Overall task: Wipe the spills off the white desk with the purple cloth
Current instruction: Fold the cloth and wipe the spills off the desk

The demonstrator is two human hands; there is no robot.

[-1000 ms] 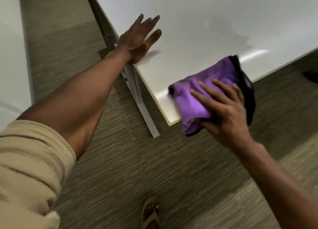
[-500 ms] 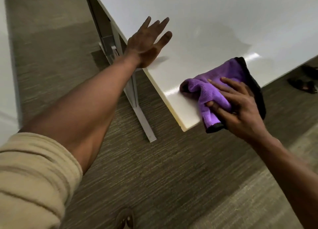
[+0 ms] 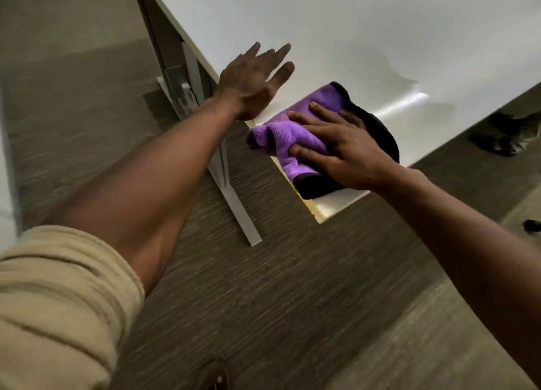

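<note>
- Purple cloth (image 3: pixel 288 137), bunched and black-edged, lies on the white desk (image 3: pixel 336 23) right at the desk's near corner, one fold reaching the desk's left edge.
- Right hand (image 3: pixel 348 152) lies on top of the cloth with fingers spread and mostly straight, pressing it flat to the desk rather than closing round it; the thumb side is hidden, so a pinch there cannot be ruled out.
- Under that hand the cloth spreads out: purple pile shows ahead of the fingertips and toward the desk's left edge, and the black hem pokes out behind the palm and toward the desk's near edge.
- Left hand (image 3: pixel 251 80) is flat and open, fingers straight, at the desk's left edge just beyond the cloth; it holds nothing and seems to brace, though whether it touches cannot be told.
- Step in hand, as I judge it: wiping the corner of the desk, mid-stroke.
- A faint grey patch (image 3: pixel 377 67) and a glossy streak (image 3: pixel 401 104) sit farther in on the desk, beyond the cloth; these look like wet still to be cleared.
- Next move calls for sliding the pressed cloth inward from the corner over that patch, keeping even downward pressure so the cloth does not roll up or slip off the desk's edge.
- Grey carpet (image 3: pixel 292 287) lies below the desk, and a metal desk leg (image 3: pixel 234 202) stands under the left edge.
</note>
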